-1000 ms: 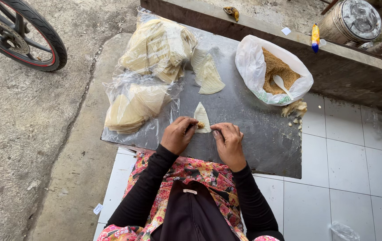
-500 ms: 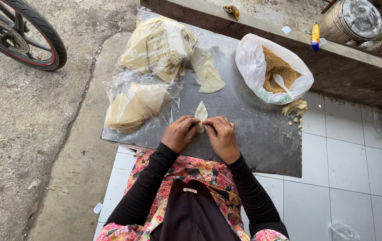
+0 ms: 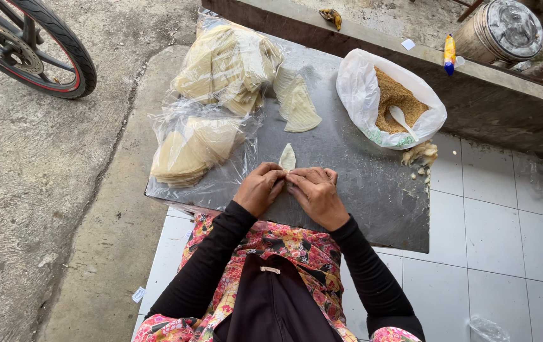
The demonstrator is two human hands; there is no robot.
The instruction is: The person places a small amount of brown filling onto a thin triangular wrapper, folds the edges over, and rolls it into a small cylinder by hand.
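While we sit over the grey metal sheet (image 3: 373, 190), our left hand (image 3: 260, 189) and right hand (image 3: 314, 193) meet at its near edge, fingertips closed on the base of a folded wrapper (image 3: 288, 157), whose pale tip points away from us. Handling note, as we judge it: pinch evenly along the seam, keep pressure light, the skin looks thin and liable to tear. Left, beyond: bagged wrappers (image 3: 189, 149), a larger bagged stack (image 3: 230, 63). Centre: loose wrappers (image 3: 298, 104). Right: white bag of brown crumbly filling (image 3: 395, 95) with a spoon (image 3: 403, 121); spilled scraps (image 3: 422, 155) beside it. Farthest: bicycle wheel (image 3: 43, 47), metal drum (image 3: 503, 28).
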